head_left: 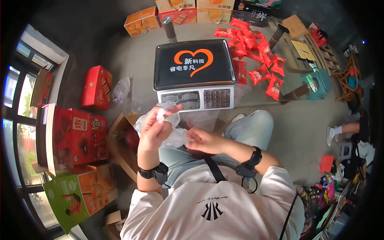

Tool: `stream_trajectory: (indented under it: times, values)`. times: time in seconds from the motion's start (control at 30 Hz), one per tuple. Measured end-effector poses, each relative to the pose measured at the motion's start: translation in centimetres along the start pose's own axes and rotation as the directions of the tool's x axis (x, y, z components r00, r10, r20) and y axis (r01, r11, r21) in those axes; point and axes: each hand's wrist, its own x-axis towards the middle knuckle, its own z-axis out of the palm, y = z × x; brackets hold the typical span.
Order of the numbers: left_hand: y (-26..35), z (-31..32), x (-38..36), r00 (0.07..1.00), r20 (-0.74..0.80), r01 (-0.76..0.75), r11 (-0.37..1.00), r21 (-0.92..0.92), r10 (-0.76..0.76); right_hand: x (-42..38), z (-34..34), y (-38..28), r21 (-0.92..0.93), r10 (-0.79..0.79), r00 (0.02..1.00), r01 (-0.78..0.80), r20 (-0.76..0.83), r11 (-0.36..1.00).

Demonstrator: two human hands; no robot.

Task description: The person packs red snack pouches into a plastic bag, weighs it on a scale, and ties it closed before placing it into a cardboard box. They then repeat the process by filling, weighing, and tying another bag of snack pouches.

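A thin clear plastic bag hangs crumpled over my lap. My left hand is closed on its upper part, with thumb and fingers pinching the film. On the other side, the fingers of my right hand are bent against the bag's edge and hold it. Just beyond my hands stands a weighing scale with a black pan and a grey keypad front. Several red packets lie scattered to the right of the scale on the glass table.
Boxes line the table's far edge. A red box and a crumpled plastic bag are at left. Beside my left leg stands an open cardboard box. A teal container sits at the table's right end. Another person's leg shows at right.
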Motion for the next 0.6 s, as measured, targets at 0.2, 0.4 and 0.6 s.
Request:
stream_trajectory:
  times: [0.2,0.4,0.6]
  values:
    - [0.2,-0.8,-1.1,0.98,0.193,-0.009,0.983,-0.185,0.045,3.7,-0.1,-0.1,0.093,0.143,0.978,-0.13,-0.149,0.987]
    - [1.2,-2.4,-1.8,0.99,0.126,-0.037,0.974,-0.223,0.067,3.1,-2.1,-0.2,0.765,-0.01,0.876,-0.416,0.483,0.492]
    - [7.2,-1.5,-0.8,0.808,-0.414,-0.326,0.903,0.28,0.42,1.2,-8.5,-10.4,0.234,-0.148,0.828,0.317,-0.541,0.919]
